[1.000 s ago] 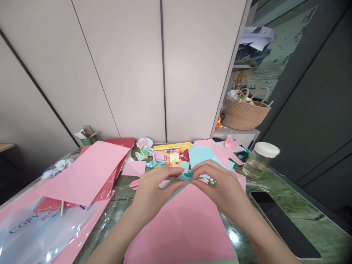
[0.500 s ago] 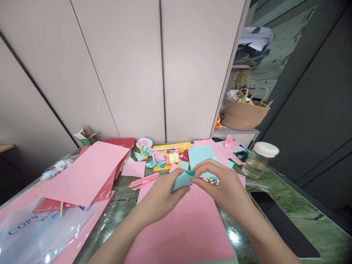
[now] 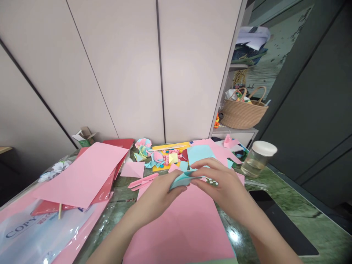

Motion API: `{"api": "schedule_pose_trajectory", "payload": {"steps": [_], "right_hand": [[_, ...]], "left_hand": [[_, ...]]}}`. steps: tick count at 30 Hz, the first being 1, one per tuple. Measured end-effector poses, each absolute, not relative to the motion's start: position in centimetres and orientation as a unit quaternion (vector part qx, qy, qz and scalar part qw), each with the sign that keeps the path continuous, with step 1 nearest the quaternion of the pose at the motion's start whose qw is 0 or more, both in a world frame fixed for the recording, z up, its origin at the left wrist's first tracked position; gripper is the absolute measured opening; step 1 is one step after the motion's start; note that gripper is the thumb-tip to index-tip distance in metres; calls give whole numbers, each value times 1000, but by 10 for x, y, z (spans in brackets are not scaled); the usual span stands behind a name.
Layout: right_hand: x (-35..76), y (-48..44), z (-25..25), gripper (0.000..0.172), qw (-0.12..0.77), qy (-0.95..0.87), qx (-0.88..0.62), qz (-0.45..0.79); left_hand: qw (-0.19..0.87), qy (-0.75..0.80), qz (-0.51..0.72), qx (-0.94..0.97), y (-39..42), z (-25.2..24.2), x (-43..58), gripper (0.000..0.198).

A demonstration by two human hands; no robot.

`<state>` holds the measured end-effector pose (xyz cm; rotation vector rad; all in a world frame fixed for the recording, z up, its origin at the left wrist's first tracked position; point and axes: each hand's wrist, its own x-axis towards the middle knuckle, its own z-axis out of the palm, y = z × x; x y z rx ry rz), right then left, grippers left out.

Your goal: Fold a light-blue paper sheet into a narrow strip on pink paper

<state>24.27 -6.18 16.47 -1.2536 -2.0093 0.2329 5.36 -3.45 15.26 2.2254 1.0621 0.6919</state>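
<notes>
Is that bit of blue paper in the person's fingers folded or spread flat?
Folded: one part of the blue paper laps over another, held between the left hand and right hand.

Through my remote feed I see pale, smooth panels (image 3: 121, 66) filling the view from ten o'clock round to twelve, split by dark seams (image 3: 161, 73). At two o'clock they give way to open shelving (image 3: 238, 67), and beyond it I see a grey-green mural (image 3: 288, 47). Dark panelling (image 3: 316, 110) stands at three, scored with thin lines. The green marbled counter (image 3: 297, 198) runs out to four, glossy enough that a light patch (image 3: 233, 236) glares at five. A wooden ledge (image 3: 4, 149) juts in at nine.
</notes>
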Motion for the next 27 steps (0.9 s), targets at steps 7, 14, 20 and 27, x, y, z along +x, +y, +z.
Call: {"api": "schedule_pose_trajectory", "payload": {"steps": [7, 14, 20, 27], "right_hand": [[241, -64, 166, 13, 382, -779, -494, 60], [241, -64, 166, 10, 395, -772, -495, 48], [241, -65, 167, 8, 423, -761, -490, 50], [238, -65, 167, 8, 453, -743, -483, 95]], "left_hand": [[288, 365, 256, 848, -35, 152, 52, 17], [288, 368, 250, 848, -35, 153, 51, 18], [328, 362, 254, 835, -35, 151, 51, 17], [459, 355, 271, 768, -37, 157, 54, 13]]}}
